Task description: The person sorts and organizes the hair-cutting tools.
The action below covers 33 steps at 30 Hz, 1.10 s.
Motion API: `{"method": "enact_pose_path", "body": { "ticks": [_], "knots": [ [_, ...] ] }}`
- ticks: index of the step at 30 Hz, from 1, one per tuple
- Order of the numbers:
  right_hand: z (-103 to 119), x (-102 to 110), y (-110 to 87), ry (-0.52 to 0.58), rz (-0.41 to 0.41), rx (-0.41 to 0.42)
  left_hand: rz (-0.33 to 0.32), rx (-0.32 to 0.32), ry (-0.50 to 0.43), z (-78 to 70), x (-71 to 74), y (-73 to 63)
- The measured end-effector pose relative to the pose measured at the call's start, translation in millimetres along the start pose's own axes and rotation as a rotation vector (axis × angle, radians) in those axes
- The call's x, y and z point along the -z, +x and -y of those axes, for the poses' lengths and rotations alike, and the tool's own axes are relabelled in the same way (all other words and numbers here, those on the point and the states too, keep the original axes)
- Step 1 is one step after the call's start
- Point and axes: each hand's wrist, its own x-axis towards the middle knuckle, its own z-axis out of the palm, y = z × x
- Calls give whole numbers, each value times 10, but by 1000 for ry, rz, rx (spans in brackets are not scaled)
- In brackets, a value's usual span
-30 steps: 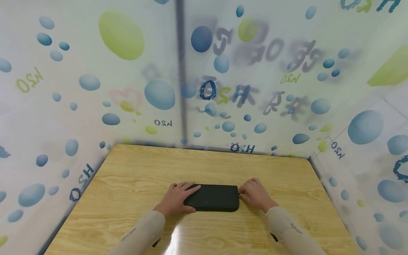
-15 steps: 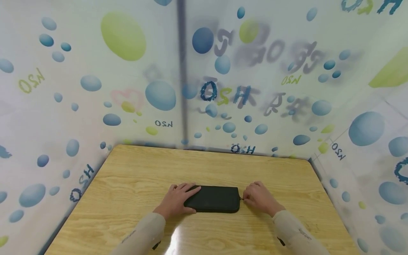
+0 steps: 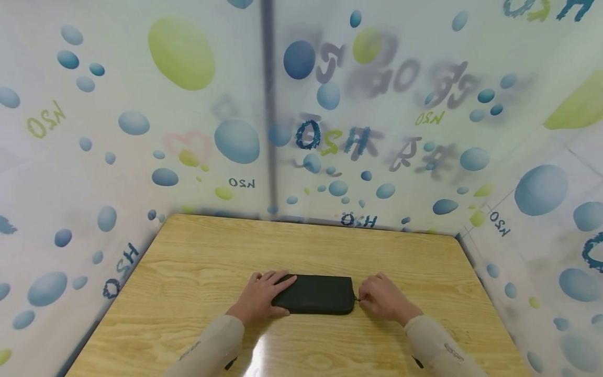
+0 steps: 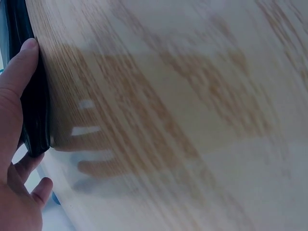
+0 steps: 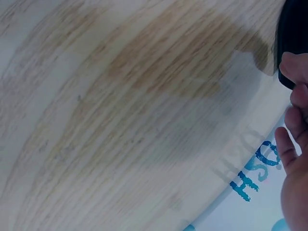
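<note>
A black zip wallet (image 3: 316, 294) lies flat on the wooden table, its long side running left to right. My left hand (image 3: 261, 294) holds its left end, with the thumb along the near edge and fingers spread over the top. In the left wrist view that thumb (image 4: 25, 62) presses the wallet's side (image 4: 37, 103). At the right end, my curled right hand (image 3: 383, 297) pinches the small zipper pull (image 3: 356, 299), which sticks out from the wallet's edge. The right wrist view catches only a corner of the wallet (image 5: 293, 38) beside the fingers; the pull is hidden there.
The light wooden table (image 3: 226, 241) carries the wallet and both forearms. White walls (image 3: 395, 104) printed with blue and green spots stand along its back and sides. A bright reflection (image 3: 256, 353) lies near the front.
My right hand has drawn away to the right from the wallet's edge, then shifted slightly toward me, and the zipper pull now shows between them. The left hand keeps its hold.
</note>
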Motion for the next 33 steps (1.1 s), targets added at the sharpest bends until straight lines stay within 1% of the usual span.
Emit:
{"method": "enact_pose_path", "body": {
  "ticks": [4, 10, 14, 17, 22, 25, 29, 33],
  "knots": [
    [15, -3, -4, 23, 22, 1, -5, -5, 20, 0, -3, -1],
    [38, 41, 20, 57, 43, 32, -20, -10, 26, -1, 5, 2],
    [64, 72, 24, 99, 96, 18, -19, -11, 35, -11, 14, 0],
    [92, 81, 16, 111, 123, 9, -18, -10, 37, -20, 19, -3],
    [148, 89, 12, 89, 119, 35, -13, -4, 38, -32, 28, -6],
    [190, 105, 16, 101, 117, 47, -11, -2, 36, -35, 28, -6],
    [244, 126, 19, 121, 135, 30, -13, -3, 39, -31, 21, -6],
    [277, 100, 25, 135, 153, 15, -20, -5, 43, -20, 9, -5]
  ]
}}
